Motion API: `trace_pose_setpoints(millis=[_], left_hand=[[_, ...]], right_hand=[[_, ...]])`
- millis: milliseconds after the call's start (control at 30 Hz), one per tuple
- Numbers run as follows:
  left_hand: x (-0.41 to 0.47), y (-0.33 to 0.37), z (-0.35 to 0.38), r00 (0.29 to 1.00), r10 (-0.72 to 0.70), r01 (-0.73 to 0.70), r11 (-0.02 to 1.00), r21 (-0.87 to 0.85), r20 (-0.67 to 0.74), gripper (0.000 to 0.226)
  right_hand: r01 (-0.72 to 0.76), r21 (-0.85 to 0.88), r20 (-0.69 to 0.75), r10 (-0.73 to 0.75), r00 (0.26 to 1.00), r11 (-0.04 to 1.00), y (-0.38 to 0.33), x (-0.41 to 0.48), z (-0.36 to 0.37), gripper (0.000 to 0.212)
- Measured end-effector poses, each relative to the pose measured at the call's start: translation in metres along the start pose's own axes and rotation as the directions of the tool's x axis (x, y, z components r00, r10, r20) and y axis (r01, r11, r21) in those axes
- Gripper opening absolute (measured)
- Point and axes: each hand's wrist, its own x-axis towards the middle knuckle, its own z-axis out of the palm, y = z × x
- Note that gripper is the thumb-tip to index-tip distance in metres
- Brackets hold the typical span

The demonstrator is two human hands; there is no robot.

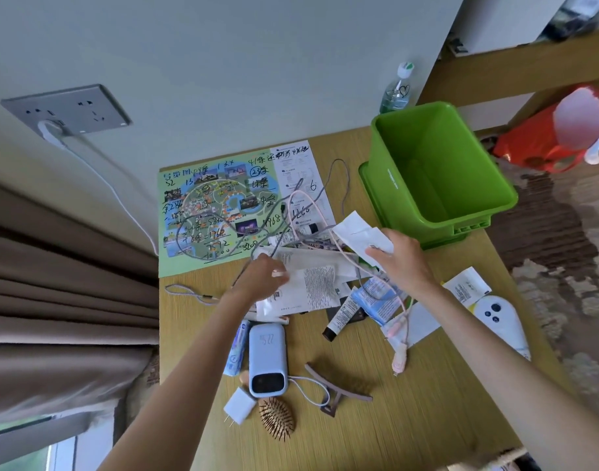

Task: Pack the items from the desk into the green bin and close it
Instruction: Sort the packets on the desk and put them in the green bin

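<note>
The right hand (pixel 402 258) pinches a paper slip (pixel 357 232) just beside the green bin (pixel 461 158). The left hand (pixel 262 277), farther from it, grips tangled cables (pixel 280 232). Lift those slowly so they don't drag the pile.

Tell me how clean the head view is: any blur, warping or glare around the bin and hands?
Head view: fisheye warping bends the wall socket and curtain at left; desk centre sharp, handwriting on the map legible, left hand and right hand unblurred; the pink thing top right is blurred; light soft, no glare on the green bin.
</note>
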Motion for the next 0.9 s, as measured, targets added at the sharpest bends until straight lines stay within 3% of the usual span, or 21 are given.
trace_pose_setpoints(millis=[233, 500, 633, 800, 900], left_hand=[[0.031, 0.004, -0.010, 0.993, -0.008, 0.005, 1.000, 0.027, 0.120, 0.024], [0.043, 0.006, -0.004, 0.961, -0.015, 0.034, 0.997, -0.065, 0.275, 0.035], [0.037, 0.011, 0.004, 0.959, -0.030, 0.081, 0.982, -0.170, 0.281, 0.026], [0.015, 0.024, 0.008, 0.938, -0.104, 0.173, 0.968, -0.184, 0.332, 0.039], [-0.003, 0.038, 0.004, 0.944, -0.164, 0.218, 0.962, -0.167, 0.286, 0.021]], right_hand=[[-0.102, 0.046, 0.063, 0.099, 0.993, 0.994, 0.021, -0.005, 0.016, 0.005], [-0.216, 0.113, 0.052, 0.211, 0.976, 0.970, 0.028, -0.008, 0.027, 0.019], [-0.211, 0.118, 0.025, 0.210, 0.977, 0.970, 0.029, -0.010, 0.031, 0.019], [-0.196, 0.153, 0.061, 0.189, 0.980, 0.969, 0.029, -0.010, 0.026, 0.016], [-0.153, 0.158, 0.086, 0.141, 0.986, 0.976, 0.029, -0.007, 0.019, 0.013]])
